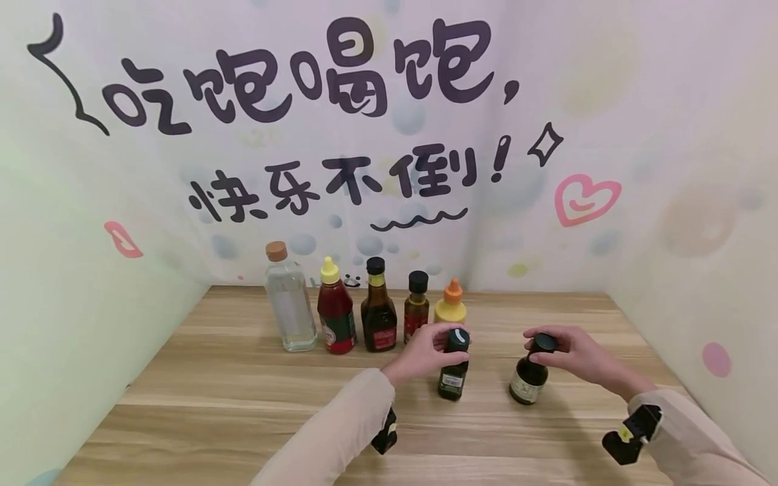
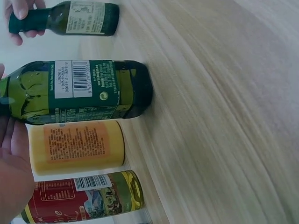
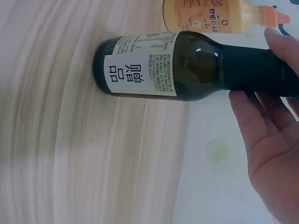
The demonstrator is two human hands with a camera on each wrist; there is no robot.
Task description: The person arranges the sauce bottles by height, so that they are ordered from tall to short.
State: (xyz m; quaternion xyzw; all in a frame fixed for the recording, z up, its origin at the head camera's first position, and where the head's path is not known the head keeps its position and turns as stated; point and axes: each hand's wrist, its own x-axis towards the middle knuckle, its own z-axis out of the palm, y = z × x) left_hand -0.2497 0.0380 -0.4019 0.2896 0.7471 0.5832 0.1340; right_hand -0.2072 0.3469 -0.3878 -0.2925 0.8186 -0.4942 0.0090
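Observation:
My left hand [image 1: 424, 352] grips a square-sided green glass bottle [image 1: 452, 385] near its dark cap. In the left wrist view that green bottle [image 2: 93, 91] shows a white barcode label, and liquid is visible through the glass. To the right, my right hand [image 1: 580, 352] holds a rounder dark green bottle [image 1: 526, 382] by its neck, fingers and thumb on opposite sides. This bottle [image 3: 140, 67] tilts slightly in the head view and carries a cream label with a white sticker. Just behind the left hand stands a yellow squeeze bottle [image 1: 450, 311] with an orange nozzle, partly hidden by it.
Along the back of the wooden table [image 1: 255, 412] stand a clear bottle [image 1: 290, 304] with a brown cap, a red sauce bottle [image 1: 336, 317], a dark sauce bottle [image 1: 379, 314] and a small red-labelled bottle [image 1: 416, 312]. A printed cloth [image 1: 389, 250] hangs behind them.

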